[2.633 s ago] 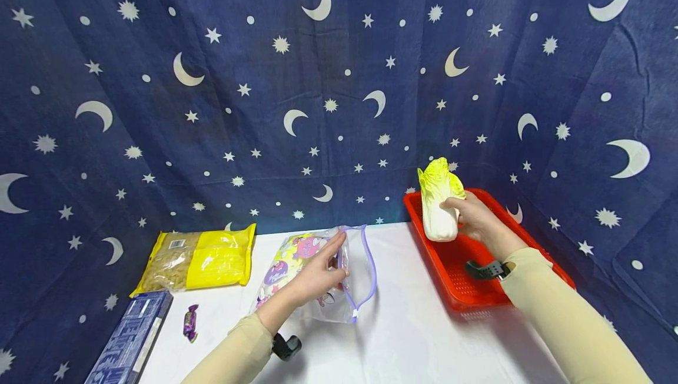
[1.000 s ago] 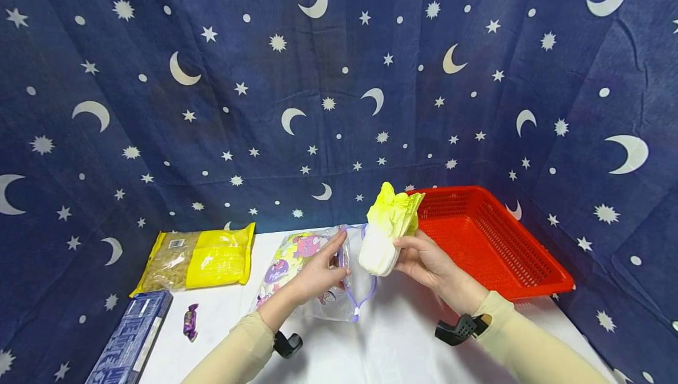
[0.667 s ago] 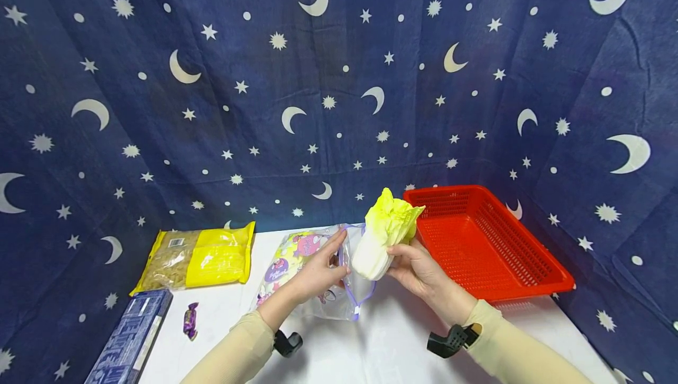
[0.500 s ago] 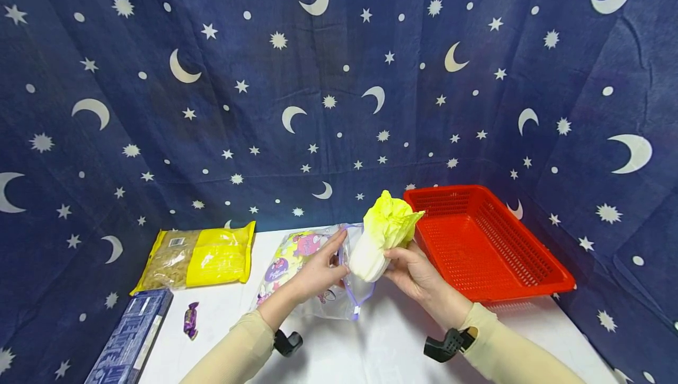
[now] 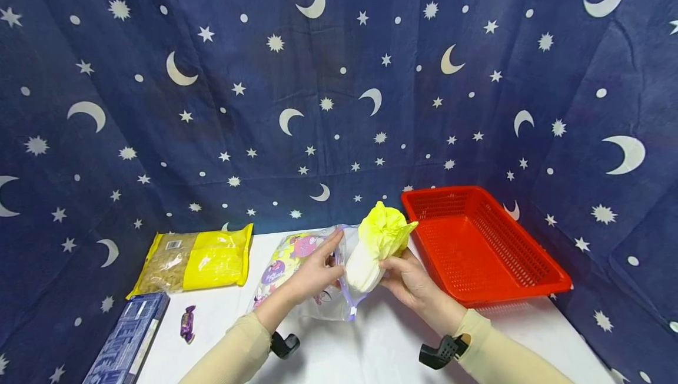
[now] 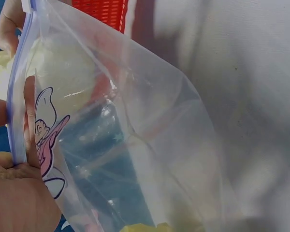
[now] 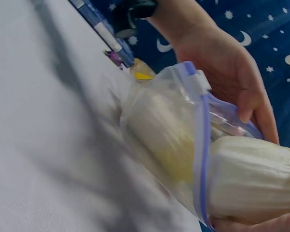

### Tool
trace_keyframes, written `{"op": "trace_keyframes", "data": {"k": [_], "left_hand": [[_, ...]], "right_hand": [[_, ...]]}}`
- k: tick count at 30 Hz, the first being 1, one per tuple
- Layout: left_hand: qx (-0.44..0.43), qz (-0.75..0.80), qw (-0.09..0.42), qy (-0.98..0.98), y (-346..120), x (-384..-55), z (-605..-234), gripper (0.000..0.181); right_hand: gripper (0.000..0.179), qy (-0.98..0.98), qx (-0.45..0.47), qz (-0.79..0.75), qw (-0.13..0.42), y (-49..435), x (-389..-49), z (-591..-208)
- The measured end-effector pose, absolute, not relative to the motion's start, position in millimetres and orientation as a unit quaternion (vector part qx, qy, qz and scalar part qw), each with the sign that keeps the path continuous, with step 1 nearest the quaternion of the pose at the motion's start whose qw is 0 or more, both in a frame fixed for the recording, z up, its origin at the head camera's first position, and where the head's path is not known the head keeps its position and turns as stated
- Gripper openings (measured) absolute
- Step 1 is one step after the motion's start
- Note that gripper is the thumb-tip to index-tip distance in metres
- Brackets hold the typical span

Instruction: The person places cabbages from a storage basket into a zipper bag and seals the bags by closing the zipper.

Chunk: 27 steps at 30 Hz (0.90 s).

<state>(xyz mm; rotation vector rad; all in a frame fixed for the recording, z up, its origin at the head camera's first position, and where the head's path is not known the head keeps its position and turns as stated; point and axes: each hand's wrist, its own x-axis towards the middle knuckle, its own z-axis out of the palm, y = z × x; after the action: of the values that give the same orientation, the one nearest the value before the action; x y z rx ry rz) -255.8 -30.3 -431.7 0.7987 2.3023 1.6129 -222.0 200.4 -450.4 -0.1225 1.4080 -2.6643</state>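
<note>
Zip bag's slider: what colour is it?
White slider on a purple zip strip; clearest in the right wrist view.

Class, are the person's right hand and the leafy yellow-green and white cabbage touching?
Touching. The head view shows the right hand gripping the cabbage, its fingers directly against the white part.

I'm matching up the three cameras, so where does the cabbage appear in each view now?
Head: the cabbage is low, just right of centre, at the mouth of the bag.
Left wrist: upper left, its white part seen through the bag.
Right wrist: lower right, white base at the bag's mouth.
Shared landmark: the bag's purple rim.
</note>
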Motion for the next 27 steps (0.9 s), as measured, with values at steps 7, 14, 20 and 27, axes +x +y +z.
{"op": "trace_keyframes", "data": {"k": [7,14,20,27], "left_hand": [[0.261,0.517,0.098,0.809,-37.9,-248.3,-435.5,0.086],[0.265,0.529,0.09,0.801,-36.0,-248.6,-433.9,0.084],[0.27,0.537,0.086,0.795,-33.0,-251.4,-432.0,0.083],[0.273,0.527,0.079,0.801,-30.6,-254.1,-430.9,0.082]], "right_hand": [[0.085,0.514,-0.032,-0.857,0.03,176.6,-217.3,-459.2],[0.086,0.528,-0.046,-0.847,0.041,170.9,-215.9,-465.4],[0.088,0.542,-0.051,-0.838,0.049,172.9,-214.8,-469.0],[0.081,0.552,-0.041,-0.83,0.075,179.6,-216.8,-466.8]]}}
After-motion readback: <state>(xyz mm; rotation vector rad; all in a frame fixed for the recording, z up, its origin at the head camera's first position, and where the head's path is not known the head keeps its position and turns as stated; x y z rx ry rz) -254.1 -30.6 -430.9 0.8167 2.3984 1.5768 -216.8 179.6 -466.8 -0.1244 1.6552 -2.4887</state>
